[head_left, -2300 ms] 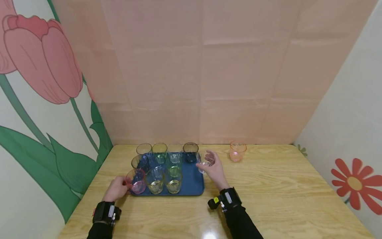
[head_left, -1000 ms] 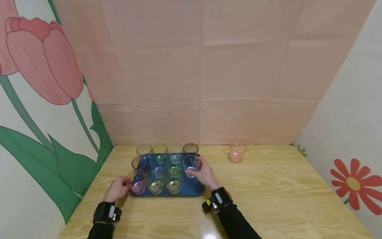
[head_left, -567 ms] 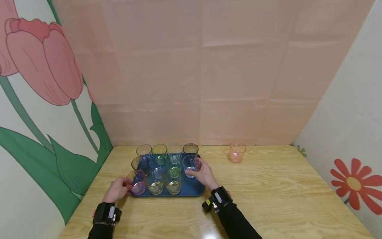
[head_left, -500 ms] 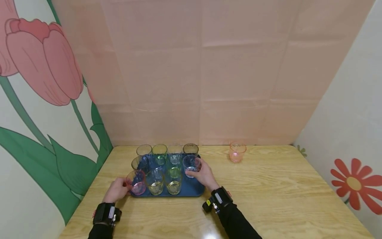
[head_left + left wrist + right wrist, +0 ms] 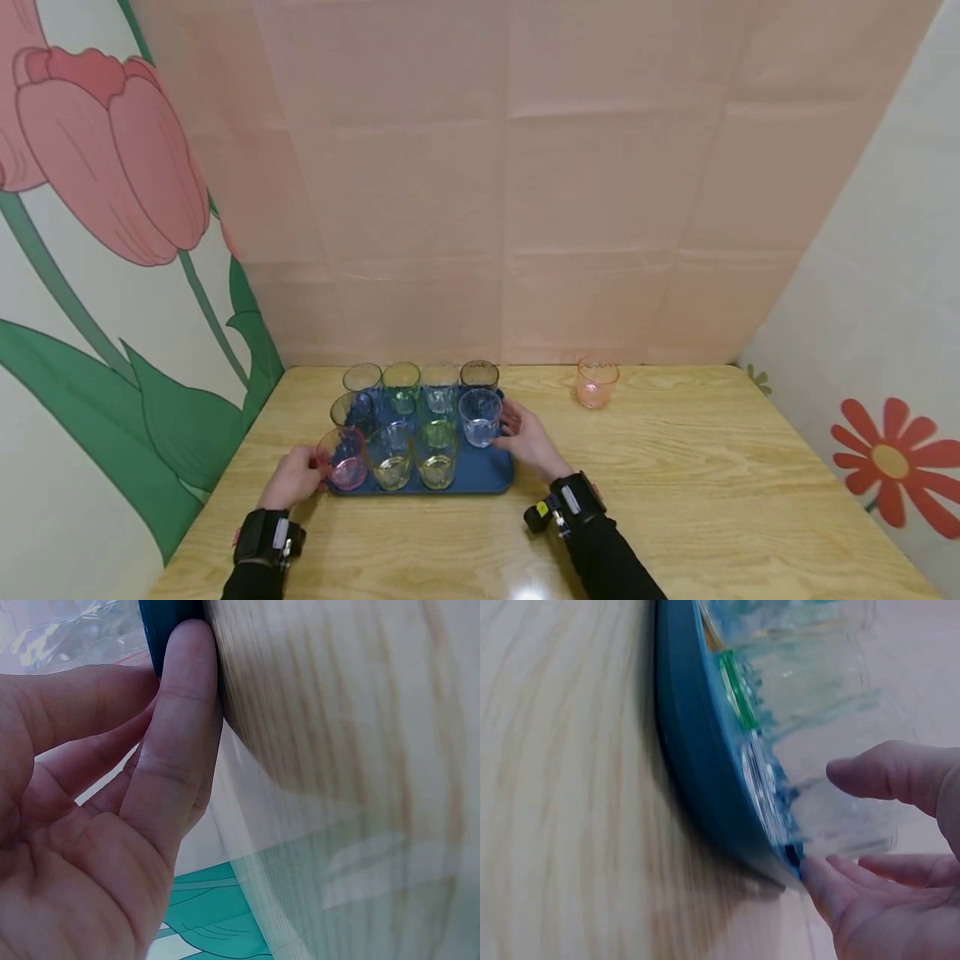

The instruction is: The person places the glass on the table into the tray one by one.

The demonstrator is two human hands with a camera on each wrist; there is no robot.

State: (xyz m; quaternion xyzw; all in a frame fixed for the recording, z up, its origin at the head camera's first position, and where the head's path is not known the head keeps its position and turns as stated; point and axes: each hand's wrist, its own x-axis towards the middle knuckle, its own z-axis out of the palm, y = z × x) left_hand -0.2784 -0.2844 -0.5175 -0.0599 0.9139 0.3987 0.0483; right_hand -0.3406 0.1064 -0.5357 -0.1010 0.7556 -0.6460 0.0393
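My left hand (image 5: pixel 288 479) pinches the left edge of a blue tray (image 5: pixel 483 477); in the left wrist view thumb and fingers meet on its rim (image 5: pixel 169 622). A pink glass (image 5: pixel 347 471) stands on the tray close by it. At the tray's right side my right hand (image 5: pixel 531 437) has its fingers spread, beside a clear glass (image 5: pixel 480 429) that stands upright. Thumb and fingers lie apart around this glass (image 5: pixel 817 765) in the right wrist view; whether they still touch it, I cannot tell. Behind it is a dark-rimmed glass (image 5: pixel 480 379).
Several more glasses crowd the tray, among them a yellowish glass (image 5: pixel 437 471) at the front and a green-tinted glass (image 5: pixel 401 383) at the back. An orange-pink glass (image 5: pixel 597 387) stands on the wooden table (image 5: pixel 712 483) at the back right, near the wall.
The right hand brought the clear glass leftward from beyond the tray's right edge, set it before the dark-rimmed glass, then loosened its fingers and drew back right. The left hand stayed put.
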